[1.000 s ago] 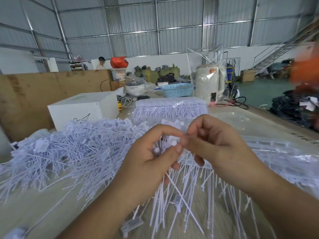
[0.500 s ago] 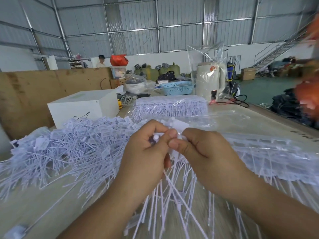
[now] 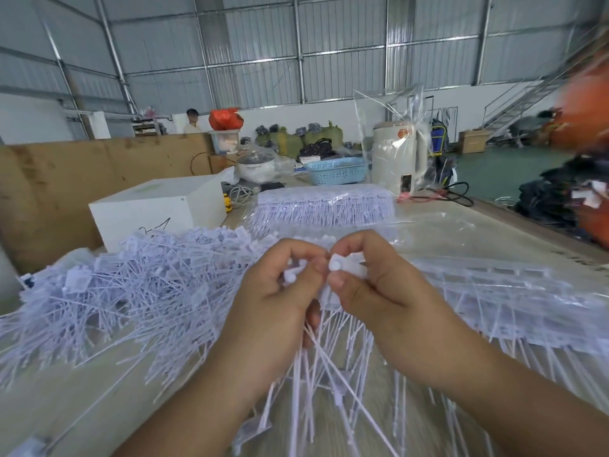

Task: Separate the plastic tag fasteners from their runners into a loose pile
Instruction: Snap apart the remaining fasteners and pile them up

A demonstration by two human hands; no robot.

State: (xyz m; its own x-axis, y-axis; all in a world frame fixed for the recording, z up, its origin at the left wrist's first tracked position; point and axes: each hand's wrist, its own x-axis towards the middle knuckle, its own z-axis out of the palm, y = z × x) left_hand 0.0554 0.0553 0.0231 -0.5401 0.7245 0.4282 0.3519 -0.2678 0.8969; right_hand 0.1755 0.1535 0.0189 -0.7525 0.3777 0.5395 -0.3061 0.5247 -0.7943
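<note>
Both hands met at frame centre: our left hand (image 3: 276, 291) pinched a bunch of white tag fasteners (image 3: 329, 357), grip pressed together on their heads, while our right hand (image 3: 372, 285) pinched one fastener head (image 3: 339, 267) between thumb and forefinger. Stems hung below the hands toward the lower centre of the frame. We noted the loose pile (image 3: 131, 291) at left on the surface (image 3: 82, 407), bagged runner strips (image 3: 323, 209) at upper centre, and more runners (image 3: 510, 301) at right. A white box (image 3: 158, 212) sat behind the pile.
</note>
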